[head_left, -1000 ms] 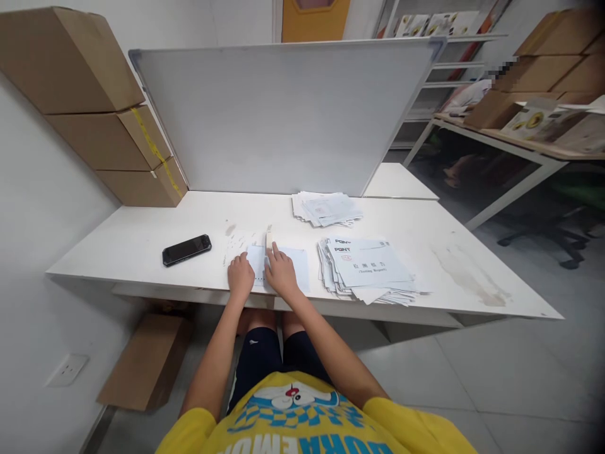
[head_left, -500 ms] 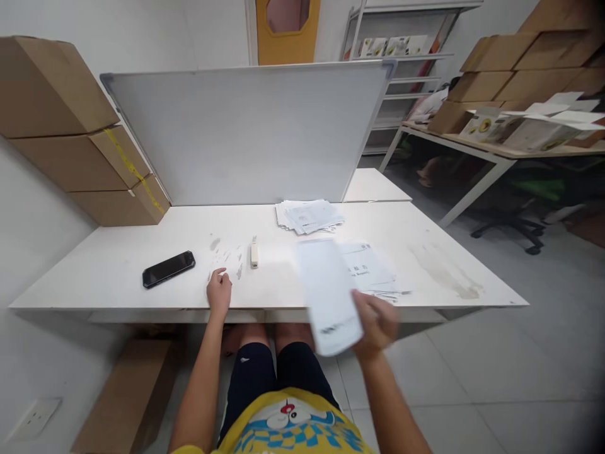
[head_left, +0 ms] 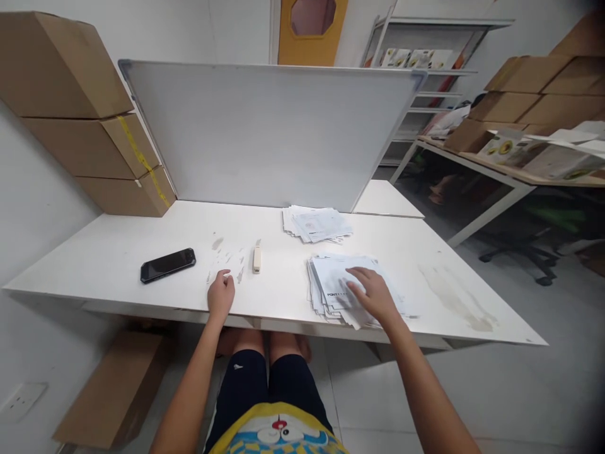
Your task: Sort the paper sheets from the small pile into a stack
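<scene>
My right hand (head_left: 372, 291) is over a pile of white printed sheets (head_left: 336, 277) near the front edge of the table. Its fingers are apart and it holds nothing; whether the fingertips touch the top sheet I cannot tell. A second pile of papers (head_left: 321, 224) lies behind, close to the whiteboard. My left hand (head_left: 221, 294) rests on the table's front edge, fingers curled into a loose fist with nothing showing in them. Nearest to it are a black phone (head_left: 168, 265) on the left and a small cream-coloured object with a thin tip (head_left: 256, 258) on the right.
A whiteboard (head_left: 274, 135) stands along the back of the white table (head_left: 278, 290). Stacked cardboard boxes (head_left: 125, 154) are at the back left, and another box (head_left: 111, 388) is on the floor. At right, a second table (head_left: 477, 165) carries cartons. Grey smudges mark the tabletop.
The sheet that my right hand held above the table edge now lies on the front pile, and the hand has let go. My left hand has stayed in place. The view has shifted slightly.
</scene>
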The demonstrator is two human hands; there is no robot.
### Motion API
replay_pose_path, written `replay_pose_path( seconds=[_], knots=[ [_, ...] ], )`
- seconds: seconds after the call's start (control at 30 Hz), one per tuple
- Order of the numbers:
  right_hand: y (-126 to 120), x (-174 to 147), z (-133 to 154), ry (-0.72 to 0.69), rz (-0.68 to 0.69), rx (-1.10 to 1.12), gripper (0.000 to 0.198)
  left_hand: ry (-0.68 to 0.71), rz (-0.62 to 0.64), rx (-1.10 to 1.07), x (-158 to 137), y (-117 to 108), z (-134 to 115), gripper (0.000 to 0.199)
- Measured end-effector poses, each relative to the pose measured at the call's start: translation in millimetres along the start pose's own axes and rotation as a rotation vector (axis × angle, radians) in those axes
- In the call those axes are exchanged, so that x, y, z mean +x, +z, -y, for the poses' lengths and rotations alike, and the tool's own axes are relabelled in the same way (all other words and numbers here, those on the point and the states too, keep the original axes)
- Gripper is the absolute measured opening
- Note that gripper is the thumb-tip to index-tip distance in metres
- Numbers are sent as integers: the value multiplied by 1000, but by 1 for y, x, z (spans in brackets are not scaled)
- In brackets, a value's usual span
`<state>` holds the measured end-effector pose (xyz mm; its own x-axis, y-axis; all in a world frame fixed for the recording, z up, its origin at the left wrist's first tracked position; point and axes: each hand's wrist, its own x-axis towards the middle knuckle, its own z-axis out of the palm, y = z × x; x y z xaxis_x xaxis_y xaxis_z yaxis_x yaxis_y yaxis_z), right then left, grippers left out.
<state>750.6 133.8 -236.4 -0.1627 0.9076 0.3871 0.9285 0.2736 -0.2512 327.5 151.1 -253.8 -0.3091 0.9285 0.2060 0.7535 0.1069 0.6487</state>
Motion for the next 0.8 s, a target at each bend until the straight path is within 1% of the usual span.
replay_pose_path(
  seconds=[0.1,0.2,0.23,0.3,0.4,0.5,0.63,0.73,0.8],
  knots=[
    [11,69,17,101,24,25,48,54,44,162,0,-2,-8,30],
    [40,135,28,212,128,17,55,106,66,253,0,-4,-12,31],
    [51,151,28,249,170,-5,59,112,67,266,0,-3,-11,31],
    [73,171,20,295,232,-59,67,114,67,277,0,0,-9,31],
    [98,180,-3,309,251,-127,68,114,74,284,1,5,-5,31],
    [106,181,-26,320,256,-146,58,100,99,306,1,5,-8,30],
    [94,186,-38,340,308,-137,49,77,122,314,-1,-3,-18,30],
    [83,187,-36,356,333,-140,45,72,129,302,-3,-7,-23,30],
    [80,187,-31,359,340,-143,48,80,127,303,-5,-8,-25,30]
  ],
)
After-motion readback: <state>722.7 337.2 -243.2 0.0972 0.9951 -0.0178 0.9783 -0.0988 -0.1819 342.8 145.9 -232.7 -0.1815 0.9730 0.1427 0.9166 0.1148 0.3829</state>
